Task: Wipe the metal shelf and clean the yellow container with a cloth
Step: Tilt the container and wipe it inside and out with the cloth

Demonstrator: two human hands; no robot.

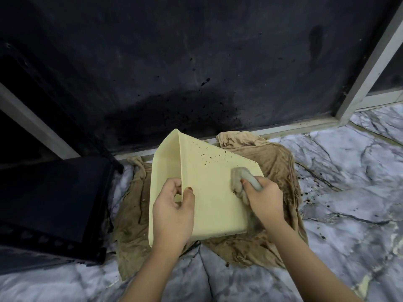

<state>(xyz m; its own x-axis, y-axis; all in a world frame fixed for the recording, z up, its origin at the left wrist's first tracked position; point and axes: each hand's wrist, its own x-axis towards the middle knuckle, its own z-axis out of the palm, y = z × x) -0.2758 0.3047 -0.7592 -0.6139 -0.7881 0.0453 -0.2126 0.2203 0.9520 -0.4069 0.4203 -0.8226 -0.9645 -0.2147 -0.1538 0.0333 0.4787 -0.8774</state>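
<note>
- The yellow container [209,188] is held off the floor, tipped on its side, between the two hands at centre frame.
- Its long axis runs from near-right to far-left; its open mouth faces left, and one broad outer wall faces up toward the camera.
- That upturned wall carries dark specks in its far part.
- The left hand [173,216] is clamped on the container's near rim, thumb on the outer wall, fingers curled inside.
- The right hand [265,198] is closed around a bunched grey cloth [238,180], which is pressed against the wall's right side.
- A stained tan sheet [277,168] lies crumpled on the marble floor [340,214] beneath the container.
- A black box [54,205] sits to the left, beside the sheet.
- A dark panel [196,62] in a pale frame [368,68] stands behind, spattered near its base.
</note>
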